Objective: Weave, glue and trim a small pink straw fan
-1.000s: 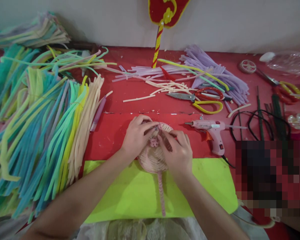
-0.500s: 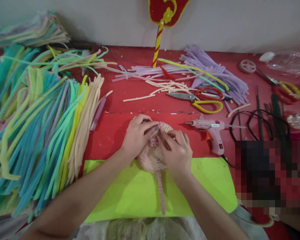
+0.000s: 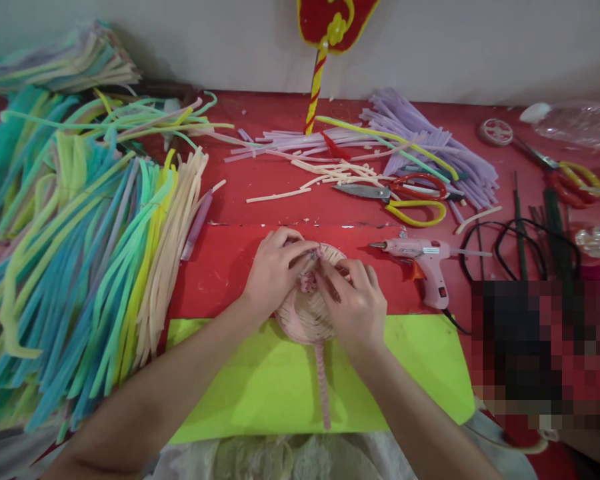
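Pink-and-cream round fuzzy-stem fan [image 3: 307, 319], lower centre of frame; left hand [image 3: 276, 270] and right hand [image 3: 357, 300] crowd its top, cannot tell what they pinch; likely light, soft, bendable; best held by its slim handle [image 3: 323, 387]

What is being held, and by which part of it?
The left grip and right grip seem to pinch a pink piece on the fan; where exactly is hidden.
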Tool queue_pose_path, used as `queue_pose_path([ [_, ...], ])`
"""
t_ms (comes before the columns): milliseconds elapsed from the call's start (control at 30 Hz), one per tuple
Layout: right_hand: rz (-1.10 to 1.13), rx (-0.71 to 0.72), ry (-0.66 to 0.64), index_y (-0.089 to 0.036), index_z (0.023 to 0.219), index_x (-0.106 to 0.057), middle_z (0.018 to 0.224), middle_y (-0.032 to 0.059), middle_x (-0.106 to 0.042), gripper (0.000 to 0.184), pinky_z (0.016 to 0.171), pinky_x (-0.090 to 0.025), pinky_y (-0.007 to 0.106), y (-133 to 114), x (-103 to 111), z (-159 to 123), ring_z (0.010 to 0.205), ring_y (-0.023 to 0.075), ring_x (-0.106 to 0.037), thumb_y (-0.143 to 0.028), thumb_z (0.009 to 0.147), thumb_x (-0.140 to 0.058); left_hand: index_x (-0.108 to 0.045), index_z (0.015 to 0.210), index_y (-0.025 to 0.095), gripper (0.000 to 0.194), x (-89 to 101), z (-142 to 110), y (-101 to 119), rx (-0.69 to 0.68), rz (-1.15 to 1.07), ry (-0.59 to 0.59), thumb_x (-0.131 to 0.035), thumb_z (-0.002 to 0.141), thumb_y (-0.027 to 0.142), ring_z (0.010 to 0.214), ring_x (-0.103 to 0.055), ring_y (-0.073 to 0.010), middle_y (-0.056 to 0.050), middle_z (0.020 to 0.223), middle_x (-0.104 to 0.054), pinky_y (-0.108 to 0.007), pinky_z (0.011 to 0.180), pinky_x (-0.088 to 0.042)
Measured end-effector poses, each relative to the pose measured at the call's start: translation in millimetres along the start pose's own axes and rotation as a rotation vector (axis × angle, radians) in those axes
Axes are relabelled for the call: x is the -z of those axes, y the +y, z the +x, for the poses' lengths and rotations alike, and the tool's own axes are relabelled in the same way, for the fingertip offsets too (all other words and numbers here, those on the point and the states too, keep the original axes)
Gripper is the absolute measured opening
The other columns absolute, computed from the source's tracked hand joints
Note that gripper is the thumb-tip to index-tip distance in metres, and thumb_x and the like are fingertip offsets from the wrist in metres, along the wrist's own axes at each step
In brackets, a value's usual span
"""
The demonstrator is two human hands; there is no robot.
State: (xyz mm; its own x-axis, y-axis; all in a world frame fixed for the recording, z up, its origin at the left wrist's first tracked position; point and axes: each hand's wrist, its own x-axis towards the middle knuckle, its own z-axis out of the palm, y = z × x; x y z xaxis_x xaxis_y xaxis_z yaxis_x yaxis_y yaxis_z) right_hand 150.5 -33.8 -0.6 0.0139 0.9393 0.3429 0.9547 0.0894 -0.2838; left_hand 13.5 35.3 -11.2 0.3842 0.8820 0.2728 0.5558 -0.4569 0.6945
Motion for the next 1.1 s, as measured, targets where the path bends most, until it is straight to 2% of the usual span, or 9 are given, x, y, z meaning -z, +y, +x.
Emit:
queue_pose_path([
  [333, -0.026, 0.008, -0.016, -0.025, 0.108, -0.062, 0.086, 0.0069, -0.058, 0.027, 0.064, -0.043, 0.032, 0, 0, -1, 0.076, 0.0187, -0.047, -0.027, 0.085, -0.048, -0.066, 0.094, 0.024, 0.020, 2.6, 3, 1, -0.040, 0.056, -0.034, -0.049, 0.085, 0.027, 0.086, -0.052, -0.0149, -0.004, 0.092, -0.056, -0.032, 0.078, -0.043],
  [567, 0.075, -0.028, 0.049, -0.025, 0.108, -0.061, 0.086, 0.0059, -0.060, 0.026, 0.072, -0.045, 0.032, 4, -3, -2, 0.079, 0.0181, -0.052, -0.025, 0.086, -0.048, -0.065, 0.096, 0.024, 0.021, 1.8, 1, 0, -0.063, 0.074, -0.034, -0.046, 0.086, 0.024, 0.089, -0.052, -0.0153, -0.004, 0.095, -0.057, -0.033, 0.080, -0.043],
  [767, 0.124, 0.084, 0.013, -0.020, 0.112, -0.059, 0.089, 0.0079, -0.058, 0.030, 0.075, -0.046, 0.033, 13, 0, -4, 0.081, 0.0184, -0.052, -0.019, 0.086, -0.046, -0.064, 0.099, 0.024, 0.022, 3.9, -1, 2, -0.098, 0.210, -0.074, -0.047, 0.085, 0.021, 0.089, -0.051, -0.0163, -0.004, 0.098, -0.056, -0.032, 0.080, -0.042],
  [933, 0.124, 0.139, -0.037, -0.022, 0.121, -0.054, 0.089, 0.0083, -0.056, 0.037, 0.073, -0.046, 0.034, 17, 2, -3, 0.081, 0.0186, -0.050, -0.015, 0.087, -0.039, -0.061, 0.104, 0.024, 0.025, 8.9, -4, 5, -0.156, 0.349, -0.139, -0.045, 0.086, 0.024, 0.091, -0.050, -0.0192, -0.006, 0.101, -0.055, -0.035, 0.080, -0.041],
  [1100, 0.064, 0.149, -0.071, -0.021, 0.121, -0.053, 0.088, 0.0088, -0.054, 0.040, 0.071, -0.044, 0.035, 15, 2, -1, 0.079, 0.0190, -0.047, -0.012, 0.087, -0.036, -0.061, 0.105, 0.024, 0.025, 11.7, -4, 4, -0.156, 0.353, -0.170, -0.044, 0.087, 0.025, 0.093, -0.051, -0.0197, -0.006, 0.106, -0.055, -0.036, 0.081, -0.042],
])
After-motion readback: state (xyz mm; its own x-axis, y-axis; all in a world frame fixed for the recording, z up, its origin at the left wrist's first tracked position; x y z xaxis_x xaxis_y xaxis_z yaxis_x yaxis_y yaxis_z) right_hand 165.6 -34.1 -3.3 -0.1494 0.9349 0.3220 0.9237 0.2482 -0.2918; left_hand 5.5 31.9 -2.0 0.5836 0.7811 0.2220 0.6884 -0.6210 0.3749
